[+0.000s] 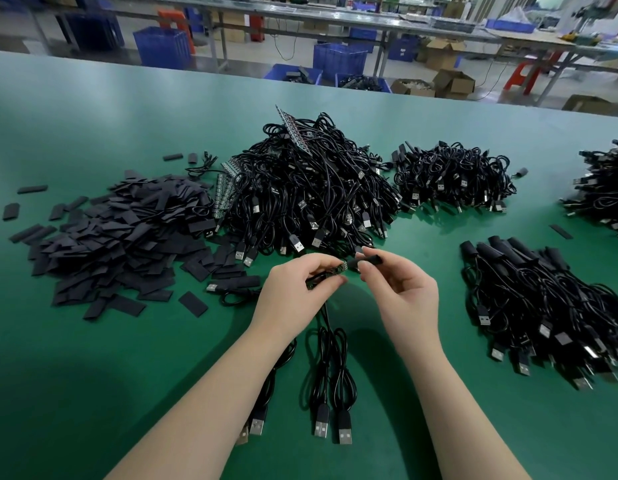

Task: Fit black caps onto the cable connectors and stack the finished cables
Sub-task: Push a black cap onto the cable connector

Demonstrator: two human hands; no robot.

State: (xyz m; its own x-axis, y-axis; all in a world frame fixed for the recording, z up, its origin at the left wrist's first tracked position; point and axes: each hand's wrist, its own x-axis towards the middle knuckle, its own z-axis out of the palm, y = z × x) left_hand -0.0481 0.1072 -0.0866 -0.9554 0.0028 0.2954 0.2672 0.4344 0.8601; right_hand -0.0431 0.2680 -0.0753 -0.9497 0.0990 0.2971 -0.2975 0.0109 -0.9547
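Cap [369, 262] held between thumb and fingertips of the right hand [402, 292], open end facing left, just short of the connector [330, 273] — a small green board end pinched in the left hand [293, 289]. Both sit above the table [93, 358], near its middle, toward the near edge. Cable [326, 362] hangs from the left hand down to the near edge, USB plugs lying flat there.

Step in hand, by judgement: cap lined up, not yet slid on. Next move calls for squaring the cap mouth to the board end, then pushing it on — a skewed entry would likely snag.

Loose caps [106, 244] heaped at left; uncapped cables [311, 188] heaped centre; finished stack [542, 306] at right.
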